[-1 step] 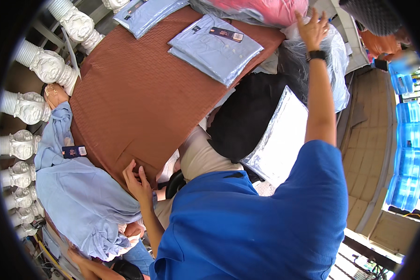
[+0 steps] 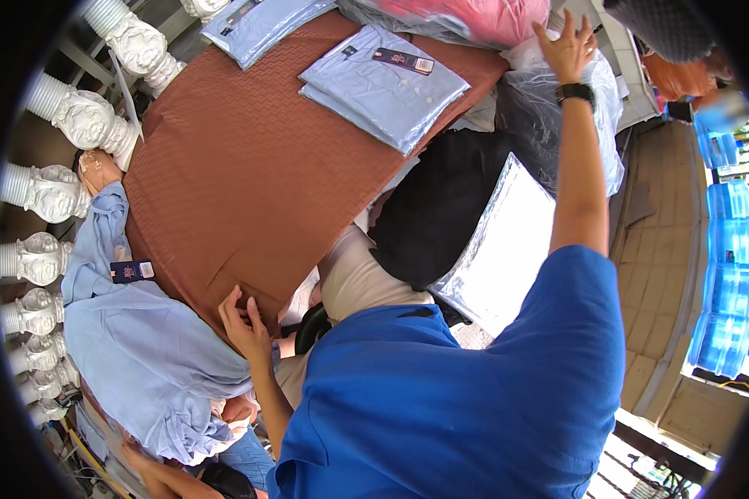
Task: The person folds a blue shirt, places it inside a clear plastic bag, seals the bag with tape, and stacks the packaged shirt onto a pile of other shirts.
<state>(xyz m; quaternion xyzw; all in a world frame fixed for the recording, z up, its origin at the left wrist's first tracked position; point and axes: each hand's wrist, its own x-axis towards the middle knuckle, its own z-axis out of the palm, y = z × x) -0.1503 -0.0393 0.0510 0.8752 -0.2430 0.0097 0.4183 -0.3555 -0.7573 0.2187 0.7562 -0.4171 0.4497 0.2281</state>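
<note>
My right hand (image 2: 567, 51) is raised at the upper right with its fingers spread and nothing in them. It is over or against a clear plastic bag (image 2: 545, 96); I cannot tell whether they touch. My left hand (image 2: 245, 328), loosely curled with fingers apart, rests at the near edge of the brown-covered table (image 2: 216, 175) and holds nothing. Folded light blue shirts in clear sleeves (image 2: 383, 87), with a dark tag, lie at the table's far right edge. A loose light blue shirt (image 2: 154, 358) with a tag (image 2: 132, 271) spreads along the left edge.
More packed blue shirts (image 2: 266, 25) lie at the far end, beside a plastic bag with red contents (image 2: 466, 17). Black cloth (image 2: 441, 208) and a shiny clear sleeve (image 2: 503, 249) are at my right. White balusters (image 2: 58, 191) line the left. A co-worker's arm (image 2: 162, 474) shows lower left.
My right hand and forearm have shifted slightly to the right. My left hand and the shirts stay where they were.
</note>
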